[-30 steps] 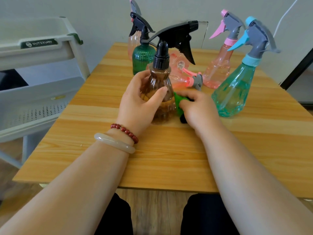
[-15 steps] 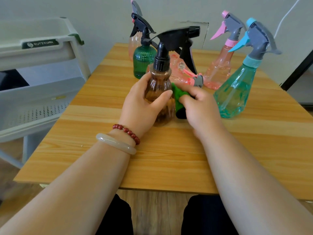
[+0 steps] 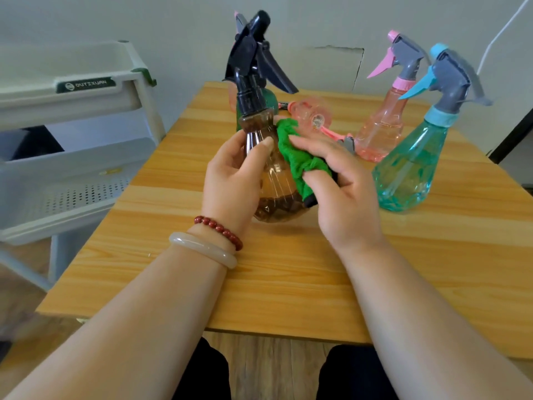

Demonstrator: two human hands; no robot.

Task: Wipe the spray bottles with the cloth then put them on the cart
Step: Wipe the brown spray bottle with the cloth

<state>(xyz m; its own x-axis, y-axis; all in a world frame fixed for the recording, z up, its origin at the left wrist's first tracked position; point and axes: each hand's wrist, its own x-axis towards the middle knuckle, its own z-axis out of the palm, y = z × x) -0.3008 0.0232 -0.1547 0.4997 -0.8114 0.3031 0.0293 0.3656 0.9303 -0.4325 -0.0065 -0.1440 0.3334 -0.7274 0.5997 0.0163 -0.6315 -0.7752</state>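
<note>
At the wooden table's (image 3: pixel 288 284) centre, the left hand (image 3: pixel 230 180) gripped the brown plastic spray bottle (image 3: pixel 274 186) steady so the right hand (image 3: pixel 346 203), pinching a green cloth (image 3: pixel 294 151), could wipe.

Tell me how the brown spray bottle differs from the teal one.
The brown spray bottle has a black trigger head; the teal spray bottle has a grey head with a light-blue trigger and collar. The brown one is gripped, tilted, by the left hand while the right hand holds the green cloth against it; the teal one stands upright on the table, untouched. Both are see-through trigger sprayers.
</note>
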